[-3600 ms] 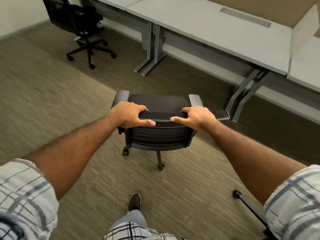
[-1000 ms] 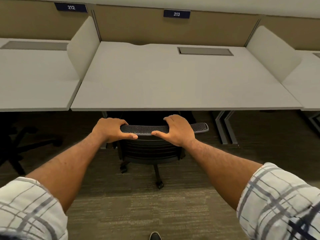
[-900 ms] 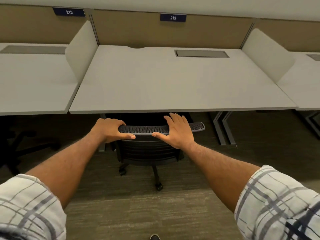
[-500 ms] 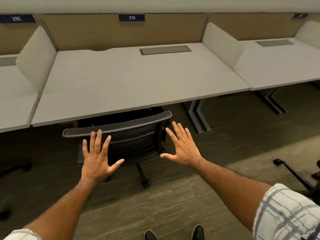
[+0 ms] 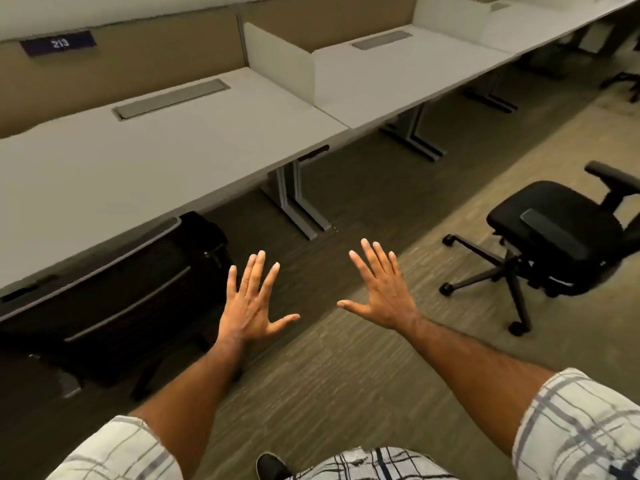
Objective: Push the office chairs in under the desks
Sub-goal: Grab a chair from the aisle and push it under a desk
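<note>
Hovering with each grip released, the left hand [image 5: 250, 305] and right hand [image 5: 384, 293] touched nothing; one chair [image 5: 114, 299] sat under the table [image 5: 138, 157].

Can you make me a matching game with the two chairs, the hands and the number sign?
Things:
1. Chair on the left
2. Chair on the right
3. Both hands, left and right
4. Sign 213

States:
A. Open, fingers spread, holding nothing
B. Out on the carpet, away from the desks
C. Up on the tan partition
D. Tucked under the desk

Pairs: 1-D, 2-B, 3-A, 4-C
</note>
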### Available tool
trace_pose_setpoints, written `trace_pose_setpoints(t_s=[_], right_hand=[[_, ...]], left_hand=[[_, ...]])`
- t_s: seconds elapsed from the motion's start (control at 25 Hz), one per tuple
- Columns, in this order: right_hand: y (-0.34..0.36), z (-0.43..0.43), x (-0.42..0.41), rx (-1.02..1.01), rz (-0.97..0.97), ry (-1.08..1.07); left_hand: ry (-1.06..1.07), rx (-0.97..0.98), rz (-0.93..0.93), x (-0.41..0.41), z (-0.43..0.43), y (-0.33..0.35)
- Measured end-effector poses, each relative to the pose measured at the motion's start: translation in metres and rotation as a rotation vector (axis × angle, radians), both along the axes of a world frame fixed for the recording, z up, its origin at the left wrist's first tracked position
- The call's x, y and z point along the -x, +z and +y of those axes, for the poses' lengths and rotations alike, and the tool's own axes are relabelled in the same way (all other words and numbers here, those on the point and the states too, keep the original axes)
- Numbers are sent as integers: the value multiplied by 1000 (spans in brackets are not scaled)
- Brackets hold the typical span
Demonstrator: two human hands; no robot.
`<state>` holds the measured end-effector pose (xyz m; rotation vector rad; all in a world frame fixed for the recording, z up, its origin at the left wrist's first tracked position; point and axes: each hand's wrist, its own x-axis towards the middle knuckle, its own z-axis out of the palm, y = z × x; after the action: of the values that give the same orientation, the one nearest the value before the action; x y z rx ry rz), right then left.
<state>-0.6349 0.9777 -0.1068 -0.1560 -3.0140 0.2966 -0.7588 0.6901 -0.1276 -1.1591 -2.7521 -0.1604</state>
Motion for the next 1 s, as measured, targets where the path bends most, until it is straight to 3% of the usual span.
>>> trace_pose_setpoints(t_s=[0.4, 0.72, 1.0], right_hand=[[17, 259, -184, -28, 28, -273], [27, 414, -321, 29, 188, -610], [16, 552, -405, -27, 120, -794]], left_hand=[[-244, -67, 61, -115, 314, 18], [-556, -100, 64, -210, 548, 40], [-767, -143, 28, -284, 740, 12]])
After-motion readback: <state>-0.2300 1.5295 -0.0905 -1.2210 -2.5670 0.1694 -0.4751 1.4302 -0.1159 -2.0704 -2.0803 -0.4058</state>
